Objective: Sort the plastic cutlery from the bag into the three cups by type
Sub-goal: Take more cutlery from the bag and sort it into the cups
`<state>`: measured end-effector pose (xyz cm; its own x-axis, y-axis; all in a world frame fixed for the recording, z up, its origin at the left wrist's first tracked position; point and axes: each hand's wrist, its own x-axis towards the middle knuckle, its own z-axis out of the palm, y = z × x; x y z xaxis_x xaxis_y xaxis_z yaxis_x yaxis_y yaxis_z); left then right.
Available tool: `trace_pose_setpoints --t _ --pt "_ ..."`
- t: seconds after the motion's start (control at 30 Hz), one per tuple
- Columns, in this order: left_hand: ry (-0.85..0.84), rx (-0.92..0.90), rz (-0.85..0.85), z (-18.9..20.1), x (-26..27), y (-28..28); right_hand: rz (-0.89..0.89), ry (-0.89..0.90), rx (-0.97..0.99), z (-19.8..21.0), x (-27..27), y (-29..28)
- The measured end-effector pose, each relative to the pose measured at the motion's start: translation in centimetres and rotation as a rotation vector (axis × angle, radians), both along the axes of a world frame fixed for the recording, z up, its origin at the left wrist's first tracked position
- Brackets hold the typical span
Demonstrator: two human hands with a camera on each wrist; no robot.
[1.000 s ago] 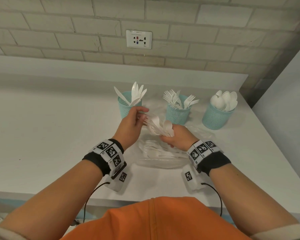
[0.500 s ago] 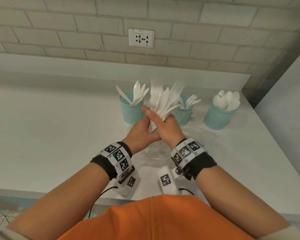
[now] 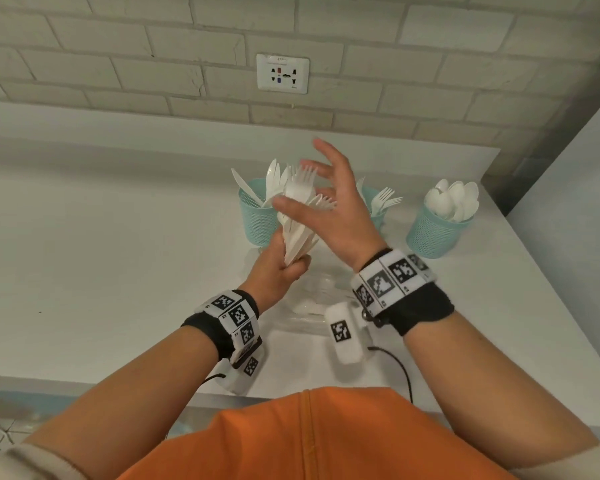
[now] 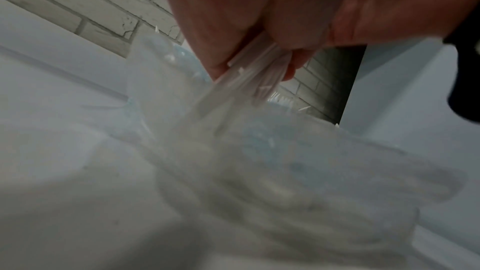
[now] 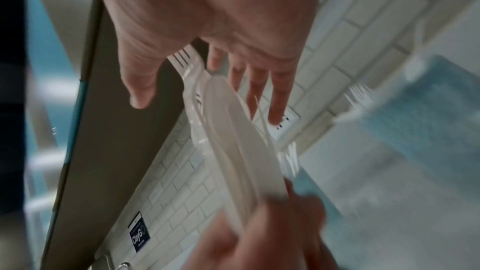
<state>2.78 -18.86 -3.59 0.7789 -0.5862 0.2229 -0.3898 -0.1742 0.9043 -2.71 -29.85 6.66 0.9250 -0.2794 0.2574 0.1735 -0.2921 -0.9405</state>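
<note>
My left hand (image 3: 280, 268) grips a bundle of white plastic cutlery (image 3: 300, 216) by the handles (image 4: 249, 69), heads pointing up. Forks and flat blades show in the bundle (image 5: 228, 130). My right hand (image 3: 326, 199) hovers over the top of the bundle with fingers spread and holds nothing; its fingers (image 5: 257, 81) lie next to the fork tines. Behind stand three teal mesh cups: the knife cup (image 3: 257, 220), the fork cup (image 3: 378, 209) mostly hidden by my right hand, and the spoon cup (image 3: 433, 230). The clear plastic bag (image 3: 309, 299) lies crumpled under my hands.
The cups stand on a white counter (image 3: 101, 254) against a brick wall with a socket plate (image 3: 282, 74). A white panel (image 3: 575, 188) rises on the right. The counter's front edge (image 3: 84, 386) runs just before my body.
Both hands lifted the bundle out of the bag and stood it upright. The right hand has since let go, opened and risen to the top of the bundle; the left hand keeps holding it.
</note>
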Motion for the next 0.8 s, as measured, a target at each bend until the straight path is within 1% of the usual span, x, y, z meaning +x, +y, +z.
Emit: trace_pose_setpoints --t 0.07,0.13,0.27,0.33,0.4,0.47,0.5,0.6,0.63,0.73,0.8 --pt "0.022 0.013 0.018 0.0 -0.3 0.0 0.084 0.019 -0.144 1.4 0.4 0.2" --pt "0.034 0.009 0.054 0.0 -0.3 0.2 0.134 0.041 -0.216 1.6 0.6 0.8" --pt "0.047 0.016 0.090 -0.5 0.2 0.8 0.188 0.206 -0.437 -1.7 1.4 1.5" --pt "0.065 0.015 0.091 -0.5 0.2 1.1 0.176 0.264 -0.463 -3.1 1.6 1.7" --pt "0.079 -0.006 0.086 -0.4 0.2 1.4 0.147 0.243 -0.517 -3.8 1.5 1.8" --pt "0.095 -0.056 0.070 -0.3 0.4 1.6 0.119 0.158 -0.603 -3.7 1.4 2.0" --pt "0.120 -0.077 0.067 -0.1 0.4 1.7 0.097 0.126 -0.580 -3.4 1.4 2.1" --pt "0.224 -0.123 0.093 0.2 0.5 1.9 0.076 0.100 -0.330 -2.6 1.4 2.4" --pt "0.250 -0.144 0.102 0.2 0.6 2.0 0.080 0.094 -0.293 -2.5 1.3 2.5" --pt "0.282 -0.163 0.094 0.2 0.9 2.2 0.130 0.089 -0.300 -2.9 1.3 3.3" --pt "0.257 -0.070 0.066 -0.2 1.3 2.4 0.183 0.138 -0.291 -3.6 1.3 3.8"
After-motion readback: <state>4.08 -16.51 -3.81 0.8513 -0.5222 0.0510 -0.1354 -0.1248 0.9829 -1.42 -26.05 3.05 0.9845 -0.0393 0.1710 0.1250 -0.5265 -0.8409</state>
